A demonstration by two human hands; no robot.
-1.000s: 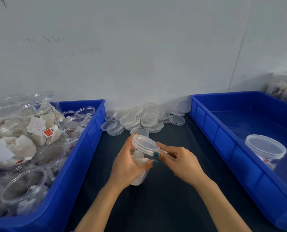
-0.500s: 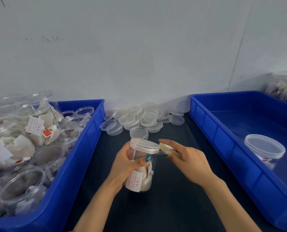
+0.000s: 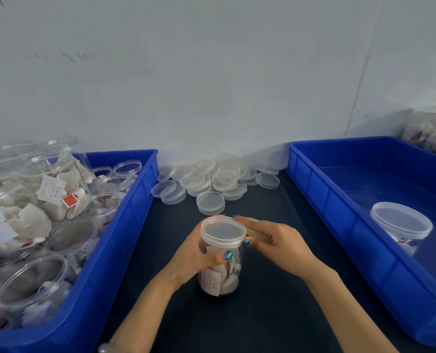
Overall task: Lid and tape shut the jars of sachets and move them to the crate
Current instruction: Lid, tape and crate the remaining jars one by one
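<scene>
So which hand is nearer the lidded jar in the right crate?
Right. The right hand, holding tape, is beside the held jar, toward the crate jar; the left hand grips the held jar from its far side.

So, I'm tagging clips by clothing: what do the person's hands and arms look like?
The left hand and right hand are ungloved, forearms bare of sleeves. Visible nails wear glossy teal polish. A pearly bead, perhaps a bracelet, shows by the left forearm at the bottom edge.
</scene>
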